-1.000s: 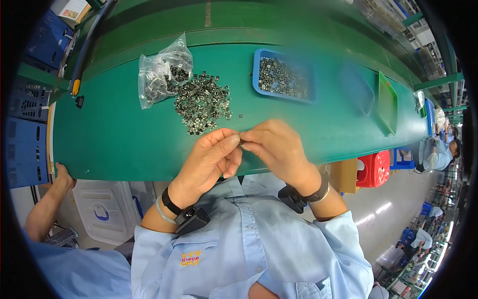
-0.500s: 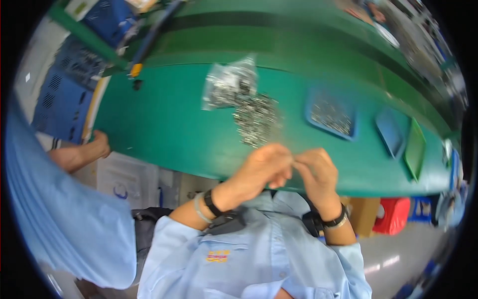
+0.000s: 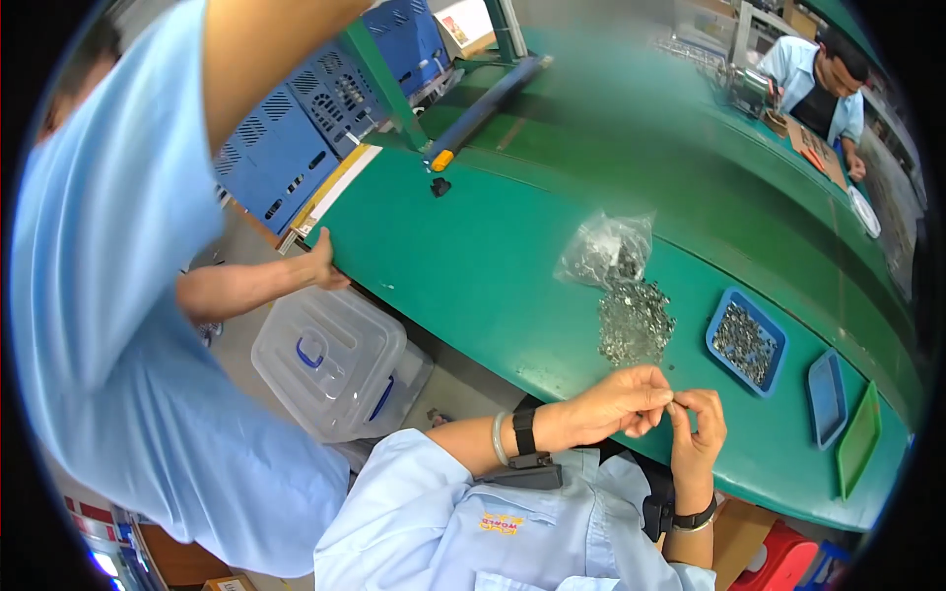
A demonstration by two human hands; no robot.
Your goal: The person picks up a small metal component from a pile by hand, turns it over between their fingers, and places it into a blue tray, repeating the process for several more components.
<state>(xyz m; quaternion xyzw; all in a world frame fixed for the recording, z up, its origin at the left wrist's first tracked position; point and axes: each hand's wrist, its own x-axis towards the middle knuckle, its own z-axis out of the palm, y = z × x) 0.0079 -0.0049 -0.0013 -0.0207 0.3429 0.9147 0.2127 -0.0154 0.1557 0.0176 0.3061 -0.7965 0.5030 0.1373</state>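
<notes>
My left hand [image 3: 623, 404] and my right hand [image 3: 699, 426] meet above the front edge of the green table, fingertips touching. Both are closed in a pinch around something too small to make out. Just beyond them a pile of small shiny metal parts [image 3: 636, 323] lies on the table. Against its far side rests a clear plastic bag [image 3: 606, 248] with more parts inside. To the right stands a blue tray [image 3: 779, 364] holding many small metal pieces.
A smaller blue tray [image 3: 828, 399] and a green tray [image 3: 859, 443] are farther right. At left a co-worker's hand [image 3: 323, 261] rests on the table corner, above a clear lidded box [image 3: 330, 364]. Another person [image 3: 828, 84] sits at the far right. A blue bar [image 3: 488, 110] lies at the back.
The whole view has swung left, so the table and my hands appear farther right and lower. A co-worker's raised arm now shows at upper left. My fingertips stay together.
</notes>
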